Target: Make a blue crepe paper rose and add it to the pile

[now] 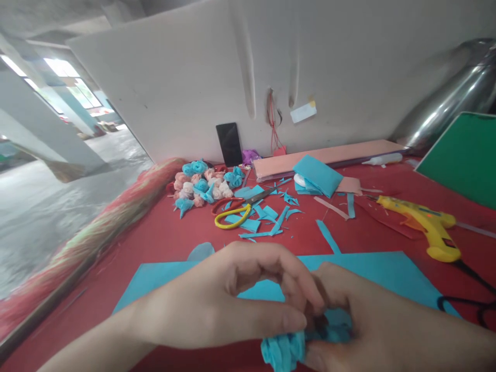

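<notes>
A ruffled, partly rolled piece of blue crepe paper [284, 351] is between my hands at the bottom of the view. My left hand [248, 299] curves over it from the left, thumb and fingertips pinched together at its upper edge. From the right, my right hand [360, 310] grips the paper with curled fingers; some of those fingers are hidden behind the left hand and the paper. Beneath both hands lies a large blue paper sheet [372, 266] on the red tabletop [186, 232].
Paper flowers [201, 186] are heaped at the back left. Scissors [244, 209] lie among blue scraps [277, 222]. A folded blue stack [318, 175] sits behind. On the right are a yellow glue gun [426, 222], its black cord [475, 276] and a green board [465, 155]. A phone [229, 144] leans on the wall.
</notes>
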Motion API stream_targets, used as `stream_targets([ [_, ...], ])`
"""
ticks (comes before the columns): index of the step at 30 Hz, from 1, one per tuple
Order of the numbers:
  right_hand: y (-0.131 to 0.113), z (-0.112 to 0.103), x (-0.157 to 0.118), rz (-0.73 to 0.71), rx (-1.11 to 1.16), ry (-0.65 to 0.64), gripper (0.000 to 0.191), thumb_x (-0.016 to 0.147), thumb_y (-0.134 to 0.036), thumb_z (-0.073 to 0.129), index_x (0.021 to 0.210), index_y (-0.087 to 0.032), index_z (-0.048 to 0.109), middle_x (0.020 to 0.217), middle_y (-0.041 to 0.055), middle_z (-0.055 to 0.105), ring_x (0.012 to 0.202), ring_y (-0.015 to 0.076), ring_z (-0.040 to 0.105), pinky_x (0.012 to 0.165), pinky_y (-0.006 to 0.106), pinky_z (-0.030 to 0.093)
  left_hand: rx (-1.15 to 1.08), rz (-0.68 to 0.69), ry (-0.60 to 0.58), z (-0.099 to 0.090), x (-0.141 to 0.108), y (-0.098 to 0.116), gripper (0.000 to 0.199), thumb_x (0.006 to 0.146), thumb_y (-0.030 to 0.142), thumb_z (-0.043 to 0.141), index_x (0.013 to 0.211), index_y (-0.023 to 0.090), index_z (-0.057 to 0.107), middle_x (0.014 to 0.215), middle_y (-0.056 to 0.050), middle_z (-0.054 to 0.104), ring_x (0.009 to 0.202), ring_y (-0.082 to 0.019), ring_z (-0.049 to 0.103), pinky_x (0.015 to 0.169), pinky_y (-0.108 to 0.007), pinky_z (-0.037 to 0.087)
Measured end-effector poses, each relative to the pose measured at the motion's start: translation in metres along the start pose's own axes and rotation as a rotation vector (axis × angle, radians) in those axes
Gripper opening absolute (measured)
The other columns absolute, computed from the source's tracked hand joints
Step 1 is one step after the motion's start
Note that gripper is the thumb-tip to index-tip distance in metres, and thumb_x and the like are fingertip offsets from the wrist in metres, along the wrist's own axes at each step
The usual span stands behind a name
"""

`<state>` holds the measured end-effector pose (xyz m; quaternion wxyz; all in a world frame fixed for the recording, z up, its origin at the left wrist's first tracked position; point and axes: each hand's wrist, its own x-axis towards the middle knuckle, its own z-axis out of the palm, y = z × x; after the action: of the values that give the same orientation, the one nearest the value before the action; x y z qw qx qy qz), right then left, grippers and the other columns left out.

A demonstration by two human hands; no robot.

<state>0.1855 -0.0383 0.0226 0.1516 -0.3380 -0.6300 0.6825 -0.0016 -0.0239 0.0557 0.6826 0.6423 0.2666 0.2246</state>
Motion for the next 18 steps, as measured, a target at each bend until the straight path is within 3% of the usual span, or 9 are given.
stream_targets([
  [5, -0.001, 0.001, 0.004, -0.048, -0.002, -0.010, 0.006, 0.074, -0.015, 0.058, 0.077, -0.016, 0.063, 0.061, -0.0076, 0.045, 0.054, 0.0036, 0.031, 0.052, 0.015, 0.031, -0.028, -0.074, 0.029, 0.003, -0.001, 0.000, 0.008, 0.081, 0.010, 0.061, 0.084, 0.016, 0.065, 0.084, -0.001, 0.060, 0.080, -0.010, 0.056, 0.073, -0.019, 0.047],
  [9, 0.002, 0.002, 0.003, -0.089, -0.015, -0.011, 0.008, 0.076, -0.014, 0.056, 0.079, -0.017, 0.064, 0.065, -0.0068, 0.049, 0.057, 0.0041, 0.034, 0.052, 0.014, 0.030, -0.048, -0.055, 0.033, 0.002, -0.003, 0.001, 0.013, 0.082, 0.007, 0.059, 0.088, 0.017, 0.065, 0.086, 0.000, 0.060, 0.080, -0.009, 0.055, 0.072, -0.017, 0.046],
  [15, 0.011, -0.003, 0.001, 0.024, 0.009, -0.043, 0.019, 0.082, -0.033, 0.057, 0.081, -0.016, 0.064, 0.073, -0.0024, 0.052, 0.063, 0.0073, 0.039, 0.052, 0.017, 0.030, -0.019, -0.022, 0.046, 0.001, -0.003, 0.004, 0.013, 0.083, 0.008, 0.059, 0.088, 0.018, 0.066, 0.081, 0.001, 0.058, 0.074, -0.008, 0.053, 0.067, -0.015, 0.045],
  [18, 0.008, -0.005, 0.003, 0.007, 0.014, -0.034, 0.019, 0.081, -0.034, 0.059, 0.079, -0.016, 0.063, 0.072, -0.0024, 0.050, 0.065, 0.0081, 0.039, 0.055, 0.019, 0.031, -0.039, 0.005, 0.050, 0.001, -0.003, 0.005, 0.013, 0.085, 0.010, 0.057, 0.088, 0.018, 0.067, 0.080, 0.001, 0.057, 0.070, -0.007, 0.051, 0.062, -0.014, 0.044],
])
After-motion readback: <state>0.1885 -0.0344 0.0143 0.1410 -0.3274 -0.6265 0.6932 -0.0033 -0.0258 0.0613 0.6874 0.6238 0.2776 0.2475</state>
